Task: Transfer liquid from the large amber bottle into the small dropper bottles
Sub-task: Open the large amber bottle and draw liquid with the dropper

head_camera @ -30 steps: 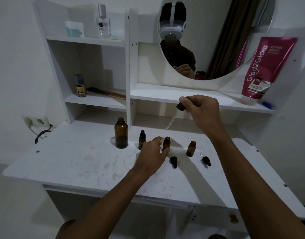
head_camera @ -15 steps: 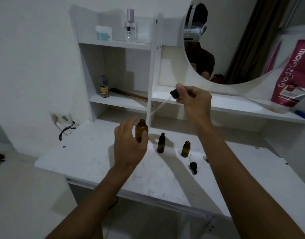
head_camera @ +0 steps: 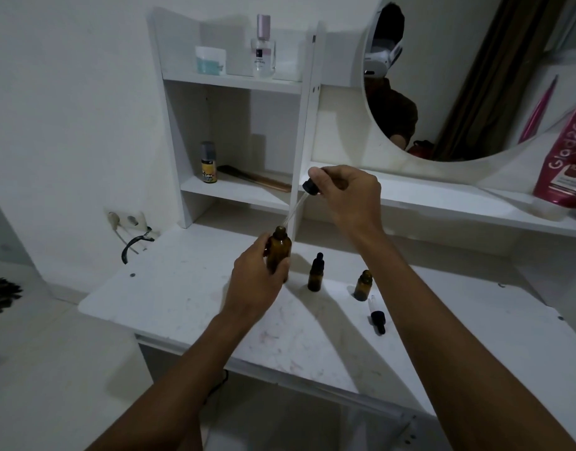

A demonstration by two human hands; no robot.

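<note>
The large amber bottle (head_camera: 280,249) stands uncapped on the white tabletop (head_camera: 182,288), and my left hand (head_camera: 257,281) grips its body. My right hand (head_camera: 348,193) pinches a black-capped glass dropper (head_camera: 309,187) above it; the pipette slants down with its tip at the bottle's mouth. To the right stands a small amber dropper bottle (head_camera: 315,273) with its black cap on. Further right is a small open amber bottle (head_camera: 363,284). A loose dropper cap (head_camera: 377,315) lies on the table in front of it.
White shelves behind hold a small spray can (head_camera: 208,162), a comb (head_camera: 257,182), a perfume bottle (head_camera: 263,48) and a jar (head_camera: 210,60). A round mirror (head_camera: 459,76) hangs above the right shelf, and a pink pouch (head_camera: 570,151) leans at the far right. A wall socket with cable (head_camera: 130,222) sits left.
My left hand left the small bottles, moved left and took hold of the large amber bottle. My right hand carried the dropper left until its tip reached the bottle's mouth. The view shifted.
</note>
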